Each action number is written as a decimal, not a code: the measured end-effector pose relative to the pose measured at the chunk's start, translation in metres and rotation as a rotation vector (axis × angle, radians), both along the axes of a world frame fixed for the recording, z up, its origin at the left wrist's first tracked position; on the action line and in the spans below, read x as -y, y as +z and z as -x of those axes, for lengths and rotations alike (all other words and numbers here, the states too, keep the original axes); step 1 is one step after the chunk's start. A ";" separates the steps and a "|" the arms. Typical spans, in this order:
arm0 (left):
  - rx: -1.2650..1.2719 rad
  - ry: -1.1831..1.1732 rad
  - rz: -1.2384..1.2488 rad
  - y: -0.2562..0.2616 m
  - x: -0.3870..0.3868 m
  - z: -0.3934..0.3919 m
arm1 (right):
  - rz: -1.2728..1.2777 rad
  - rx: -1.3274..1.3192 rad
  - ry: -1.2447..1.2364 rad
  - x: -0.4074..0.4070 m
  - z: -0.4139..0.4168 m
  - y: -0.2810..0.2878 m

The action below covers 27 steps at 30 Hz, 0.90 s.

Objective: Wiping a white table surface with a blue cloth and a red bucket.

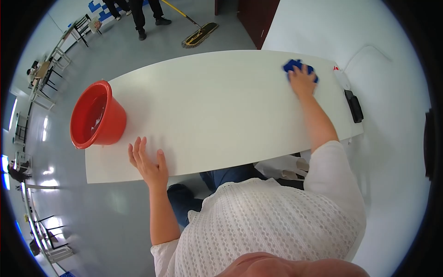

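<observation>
My right hand (303, 82) presses a crumpled dark blue cloth (294, 64) against the white tabletop (214, 110), near the far right corner. Part of the cloth is hidden beneath my palm and fingers. At the near left, my left hand (148, 164) holds nothing, its fingers spread over the table's edge area; whether it touches the surface I cannot tell. Just beyond it stands a red plastic bucket (117, 121) at the table's left end, with what looks like water inside.
Along the right edge lie a white power strip (342, 79) and a black object (353, 106), beside the white wall (387, 114). Beyond the table, a person's legs (138, 15) stand near a yellow-handled dust mop (200, 35). Chairs and desks line the left side.
</observation>
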<state>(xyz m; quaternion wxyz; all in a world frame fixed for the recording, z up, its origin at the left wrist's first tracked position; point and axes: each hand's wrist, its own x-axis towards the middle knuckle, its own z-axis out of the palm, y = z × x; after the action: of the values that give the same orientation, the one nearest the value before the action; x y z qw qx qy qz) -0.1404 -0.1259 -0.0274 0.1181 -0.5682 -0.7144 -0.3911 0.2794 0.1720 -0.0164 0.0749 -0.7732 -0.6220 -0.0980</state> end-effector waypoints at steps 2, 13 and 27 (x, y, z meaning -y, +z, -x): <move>-0.004 0.010 0.008 0.001 -0.001 -0.001 | 0.010 0.046 0.198 -0.002 0.069 0.001; -0.013 0.051 0.035 0.001 0.001 -0.003 | -0.009 -0.108 1.291 0.105 0.356 -0.001; -0.007 0.018 0.028 0.001 0.001 0.000 | -0.143 0.184 0.102 -0.042 -0.055 -0.028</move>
<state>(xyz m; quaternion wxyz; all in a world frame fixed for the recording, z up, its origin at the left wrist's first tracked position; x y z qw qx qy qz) -0.1405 -0.1268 -0.0261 0.1164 -0.5647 -0.7244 -0.3780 0.3345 0.2137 -0.0441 0.0773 -0.7211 -0.6562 -0.2085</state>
